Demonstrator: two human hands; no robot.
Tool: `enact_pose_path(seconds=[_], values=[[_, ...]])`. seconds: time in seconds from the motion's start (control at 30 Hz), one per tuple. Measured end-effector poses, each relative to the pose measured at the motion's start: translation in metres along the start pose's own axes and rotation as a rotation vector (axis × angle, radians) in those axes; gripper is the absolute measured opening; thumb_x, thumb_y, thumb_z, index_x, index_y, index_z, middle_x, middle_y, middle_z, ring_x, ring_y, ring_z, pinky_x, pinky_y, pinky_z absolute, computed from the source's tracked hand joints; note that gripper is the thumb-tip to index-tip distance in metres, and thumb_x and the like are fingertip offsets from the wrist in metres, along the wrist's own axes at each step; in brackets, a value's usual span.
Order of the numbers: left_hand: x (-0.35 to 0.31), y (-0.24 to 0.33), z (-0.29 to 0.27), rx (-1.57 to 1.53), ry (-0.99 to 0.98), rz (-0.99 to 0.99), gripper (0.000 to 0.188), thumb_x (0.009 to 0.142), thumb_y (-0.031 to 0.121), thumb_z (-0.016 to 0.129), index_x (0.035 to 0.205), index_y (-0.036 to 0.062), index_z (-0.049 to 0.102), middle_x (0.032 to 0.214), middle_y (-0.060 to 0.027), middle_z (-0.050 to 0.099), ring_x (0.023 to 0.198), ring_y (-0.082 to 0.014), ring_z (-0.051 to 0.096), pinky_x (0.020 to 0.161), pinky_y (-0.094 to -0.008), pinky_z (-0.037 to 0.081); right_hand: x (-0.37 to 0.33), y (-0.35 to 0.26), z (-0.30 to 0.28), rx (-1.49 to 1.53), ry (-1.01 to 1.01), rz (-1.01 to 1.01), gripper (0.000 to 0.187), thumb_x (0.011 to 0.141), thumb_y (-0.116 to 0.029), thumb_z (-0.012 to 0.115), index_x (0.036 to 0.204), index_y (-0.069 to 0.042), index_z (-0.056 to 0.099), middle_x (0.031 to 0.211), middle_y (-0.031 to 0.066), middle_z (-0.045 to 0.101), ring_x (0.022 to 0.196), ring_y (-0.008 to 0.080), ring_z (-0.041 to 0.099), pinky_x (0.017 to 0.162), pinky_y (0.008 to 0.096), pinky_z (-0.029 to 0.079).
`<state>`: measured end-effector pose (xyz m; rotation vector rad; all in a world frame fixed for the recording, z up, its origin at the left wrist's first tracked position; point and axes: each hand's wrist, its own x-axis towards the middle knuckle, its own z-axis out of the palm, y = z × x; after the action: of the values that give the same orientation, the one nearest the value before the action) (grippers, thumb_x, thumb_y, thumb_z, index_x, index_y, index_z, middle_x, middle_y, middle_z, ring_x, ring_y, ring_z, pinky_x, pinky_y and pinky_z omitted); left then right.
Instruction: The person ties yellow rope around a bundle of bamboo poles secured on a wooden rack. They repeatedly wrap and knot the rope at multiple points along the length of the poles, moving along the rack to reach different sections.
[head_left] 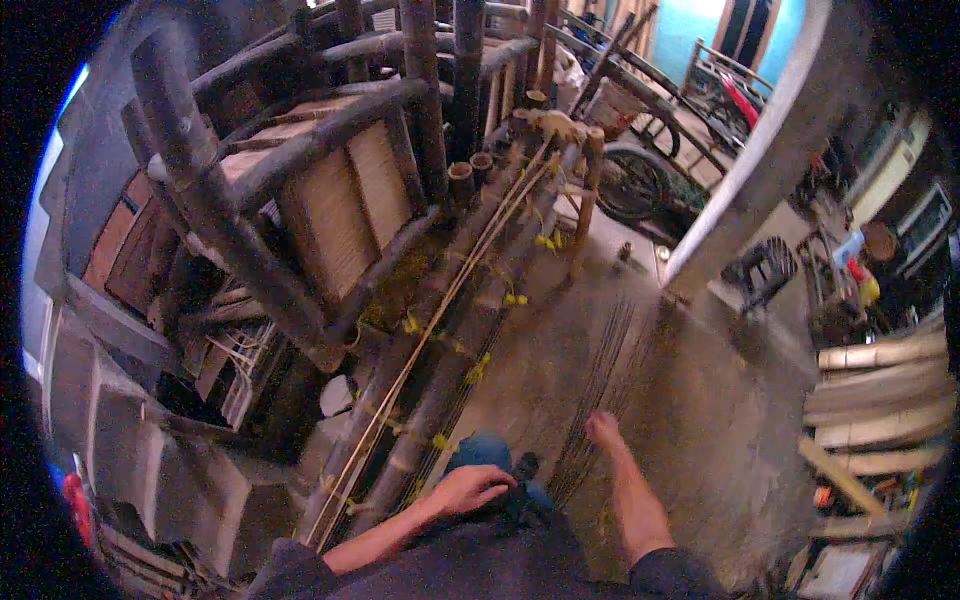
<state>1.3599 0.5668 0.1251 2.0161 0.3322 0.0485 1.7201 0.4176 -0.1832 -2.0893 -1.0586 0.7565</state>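
Note:
My left hand [475,490] lies over my lap beside my blue-clad knee [482,450], fingers loosely stretched and holding nothing I can see. My right hand [603,430] is held out ahead over the floor with its fingers curled closed. Anything inside it is hidden. Near it, a bundle of long thin dark strands [600,370] runs along the floor. To the left, long dark bamboo poles [455,345] lie side by side, bound at intervals with yellow ties [480,368]. Thin pale strips [425,335] stretch lengthwise along the poles.
A dark bamboo chair frame [320,190] with woven panels stands at the left. A wooden trestle [583,190] supports the poles' far end. Beyond a pale post [745,140] stands a dark stool [762,268]. Cut bamboo [870,400] is stacked at the right; a wheel [632,185] shows behind.

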Motion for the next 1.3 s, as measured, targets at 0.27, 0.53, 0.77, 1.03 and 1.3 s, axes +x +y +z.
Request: enact_pose_path(seconds=[0.27, 0.53, 0.77, 1.03, 1.3], values=[[0.208, -0.045, -0.064, -0.118, 0.303, -0.055, 0.019, 0.088, 0.017, 0.054, 0.104, 0.0069, 0.061, 0.101, -0.0126, 0.062, 0.098, -0.0295, 0.059, 0.085, -0.0376, 0.047, 0.351, -0.232, -0.173, 0.659, 0.019, 0.189, 0.014, 0.089, -0.017, 0.053, 0.097, -0.007, 0.06, 0.066, 0.001, 0.055, 0.051, 0.0105, 0.049, 0.047, 0.0239, 0.04], [0.392, -0.028, -0.188, -0.016, 0.331, 0.069, 0.018, 0.086, 0.015, 0.056, 0.102, 0.008, 0.061, 0.096, -0.0101, 0.06, 0.092, -0.0293, 0.058, 0.077, -0.0374, 0.048, 0.581, -0.358, -0.233, 0.299, -0.007, 0.273, 0.029, 0.082, -0.035, 0.058, 0.074, -0.007, 0.063, 0.058, -0.0002, 0.048, 0.047, 0.0103, 0.042, 0.043, 0.0284, 0.032], [0.428, -0.027, -0.248, 0.089, 0.719, -0.24, 0.015, 0.086, 0.017, 0.055, 0.1, 0.0119, 0.06, 0.094, -0.0074, 0.06, 0.091, -0.029, 0.058, 0.076, -0.0379, 0.048, 0.653, -0.38, -0.208, 0.881, -0.605, -0.109, 0.035, 0.089, -0.026, 0.052, 0.121, -0.012, 0.054, 0.111, 0.0031, 0.058, 0.098, 0.0146, 0.056, 0.08, 0.0286, 0.045], [0.499, 0.104, -0.339, 0.534, 0.97, -0.005, 0.012, 0.075, 0.013, 0.056, 0.087, 0.014, 0.059, 0.08, -0.0065, 0.057, 0.082, -0.0277, 0.059, 0.067, -0.0397, 0.049, 0.7, -0.401, -0.296, 0.683, -0.489, -0.089, 0.024, 0.09, -0.024, 0.049, 0.107, -0.007, 0.055, 0.095, 0.0053, 0.055, 0.075, 0.017, 0.052, 0.066, 0.0317, 0.043], [0.537, 0.164, -0.344, 0.594, 1.015, 0.118, 0.032, 0.066, 0.031, 0.067, 0.09, 0.0115, 0.058, 0.087, -0.0071, 0.058, 0.09, -0.028, 0.057, 0.077, -0.0419, 0.045, 0.717, -0.428, -0.389, 0.278, -0.07, -0.599, 0.021, 0.089, -0.023, 0.049, 0.089, -0.003, 0.056, 0.074, 0.0125, 0.055, 0.059, 0.0243, 0.05, 0.052, 0.0382, 0.041]])
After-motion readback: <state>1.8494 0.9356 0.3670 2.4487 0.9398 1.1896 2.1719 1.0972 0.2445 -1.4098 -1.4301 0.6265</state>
